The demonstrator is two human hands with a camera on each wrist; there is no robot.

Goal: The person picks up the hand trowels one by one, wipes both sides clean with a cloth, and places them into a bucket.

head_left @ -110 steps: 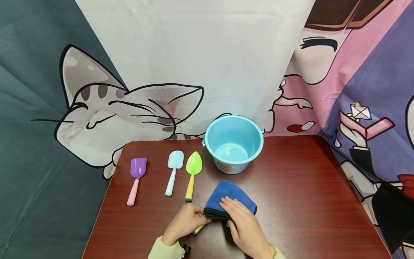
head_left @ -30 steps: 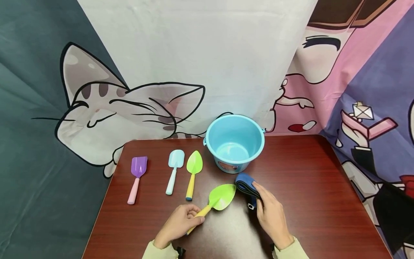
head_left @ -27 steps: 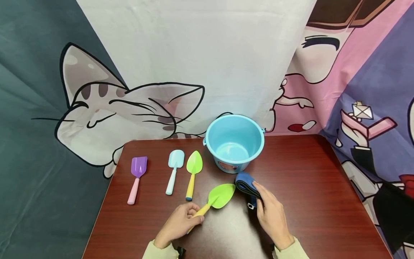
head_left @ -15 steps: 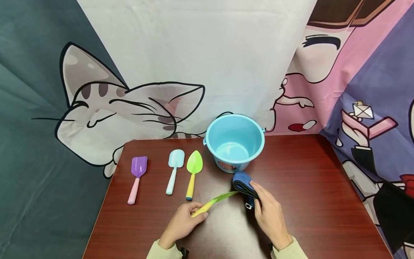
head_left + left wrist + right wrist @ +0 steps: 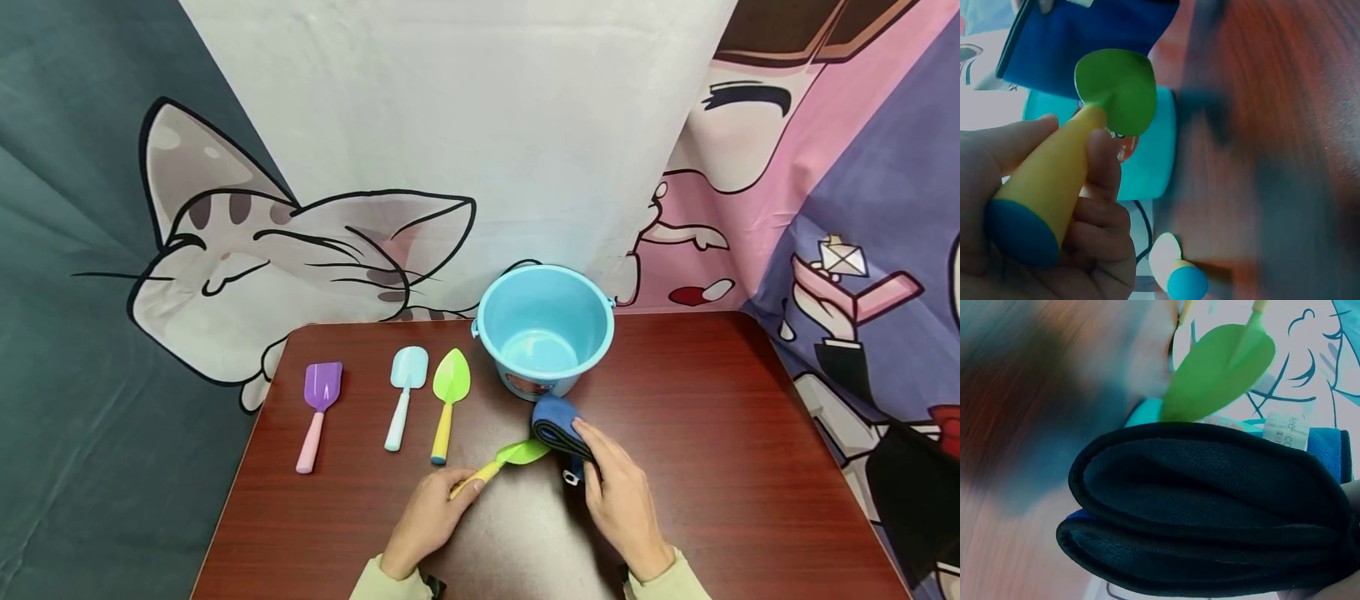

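Observation:
My left hand point(image 5: 431, 517) grips the yellow handle of a trowel point(image 5: 522, 452) with a pointed green blade, fingers and thumb curled round it. In the left wrist view the handle's blue end cap faces the camera. My right hand point(image 5: 618, 496) holds a folded blue cloth point(image 5: 557, 421) with black edging, pinched at its right side. The trowel's blade tip is right at the cloth's left edge in the head view. From the right wrist view the cloth's folds point(image 5: 1210, 487) bulge open toward the camera, with the green blade point(image 5: 1219, 372) behind them.
A light blue bucket point(image 5: 543, 383) stands at the back of the brown table point(image 5: 735, 467). Left of it lie a second green trowel point(image 5: 451, 379) with a yellow handle, a light blue shovel point(image 5: 408, 371) and a purple shovel point(image 5: 322, 387) with a pink handle. A cartoon-printed curtain hangs behind.
Earlier the cloth lay over the trowel; the right hand has since moved it right, then slightly back left. The left hand has turned the trowel and brought its blade to the cloth.

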